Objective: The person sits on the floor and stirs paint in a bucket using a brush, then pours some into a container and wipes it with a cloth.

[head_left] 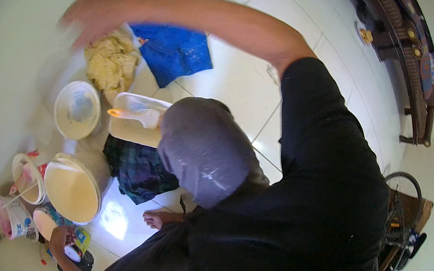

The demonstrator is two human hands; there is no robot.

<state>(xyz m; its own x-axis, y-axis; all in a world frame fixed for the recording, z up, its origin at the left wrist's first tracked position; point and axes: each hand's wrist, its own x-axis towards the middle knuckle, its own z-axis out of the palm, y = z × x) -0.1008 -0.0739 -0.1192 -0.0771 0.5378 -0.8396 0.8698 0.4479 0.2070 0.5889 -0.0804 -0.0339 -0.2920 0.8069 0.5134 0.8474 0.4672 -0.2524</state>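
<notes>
Right fingers [74,16] likely reaching, steady extension needed, crumpled yellow cloth [112,64] nearby, round peach-topped tub [44,223] beside left fingers [65,233], grips unclear.

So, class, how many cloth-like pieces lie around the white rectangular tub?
3: crumpled yellow cloth beyond it, blue sheet beyond and right, dark plaid fabric nearer. More may be hidden.

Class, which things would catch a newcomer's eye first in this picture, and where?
The blurred right hand at upper left stands out first, then the bright blue sheet near top centre. Left of centre, a big cream bucket sits beside a dark plaid cloth.
</notes>
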